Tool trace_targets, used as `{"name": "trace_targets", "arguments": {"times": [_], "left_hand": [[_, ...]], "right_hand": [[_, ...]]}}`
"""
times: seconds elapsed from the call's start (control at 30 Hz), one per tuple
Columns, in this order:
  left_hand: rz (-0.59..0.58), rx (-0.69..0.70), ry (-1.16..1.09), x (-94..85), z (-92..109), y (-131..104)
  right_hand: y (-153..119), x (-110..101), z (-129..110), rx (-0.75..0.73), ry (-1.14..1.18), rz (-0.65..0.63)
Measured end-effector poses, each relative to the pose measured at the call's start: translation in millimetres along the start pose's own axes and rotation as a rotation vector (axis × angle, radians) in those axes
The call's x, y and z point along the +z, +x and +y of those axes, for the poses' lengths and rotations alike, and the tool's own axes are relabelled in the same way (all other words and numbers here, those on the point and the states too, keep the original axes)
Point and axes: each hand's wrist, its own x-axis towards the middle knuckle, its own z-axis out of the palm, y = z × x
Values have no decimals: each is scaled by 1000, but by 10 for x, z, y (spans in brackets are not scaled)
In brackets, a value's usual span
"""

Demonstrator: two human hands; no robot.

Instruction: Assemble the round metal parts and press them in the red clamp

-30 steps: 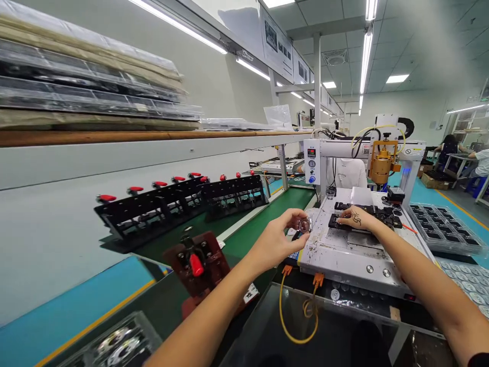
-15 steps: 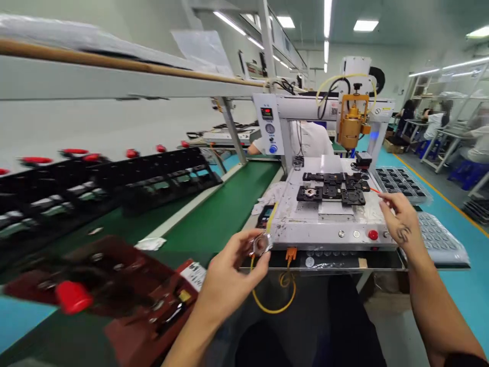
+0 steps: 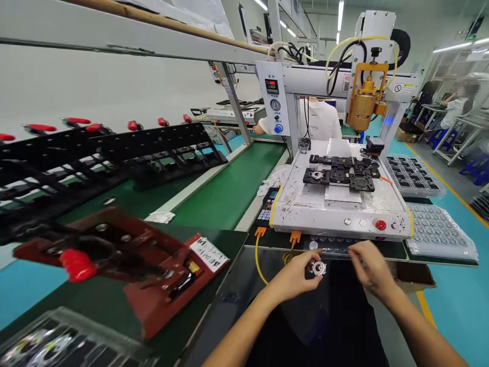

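Note:
My left hand (image 3: 296, 278) is closed on a small round silver metal part with a hole in its middle (image 3: 318, 268), gripped at its edge between thumb and fingers. To its right, my right hand (image 3: 372, 270) hovers apart from the part with loosely bent fingers; I see nothing in it. Both hands are in front of the white desktop machine (image 3: 344, 209). On the machine's bed lies a black fixture (image 3: 340, 176) with a similar round metal piece (image 3: 317, 175) in its left block. A short orange stick (image 3: 386, 180) juts from the fixture's right side.
A dark red clamp jig (image 3: 153, 278) with a red handle stands at the left, above a clear tray (image 3: 72, 341). Behind it runs a green conveyor belt (image 3: 233, 188). Clear plastic trays (image 3: 443, 232) lie at the right. A gold dispensing head (image 3: 362, 107) hangs over the bed.
My right hand has left the orange stick and come down and left, towards my left hand. My left hand has moved right with the metal part. The view has shifted downwards.

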Motion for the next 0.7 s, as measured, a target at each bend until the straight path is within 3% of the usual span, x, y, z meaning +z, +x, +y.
{"name": "trace_targets", "arguments": {"times": [0.03, 0.1, 0.3, 0.4, 0.7], "left_hand": [[-7, -2, 16, 47, -35, -16], [2, 6, 23, 100, -78, -65], [57, -32, -192, -6, -135, -183], [94, -45, -277, -88, -219, -145], [-50, -91, -341, -216, -353, -55]], "right_hand": [[13, 148, -95, -46, 45, -110], [63, 420, -194, -81, 77, -212], [186, 948, -96, -43, 13, -262], [173, 1081, -81, -40, -63, -279], [17, 1233, -39, -197, -126, -281]]}}
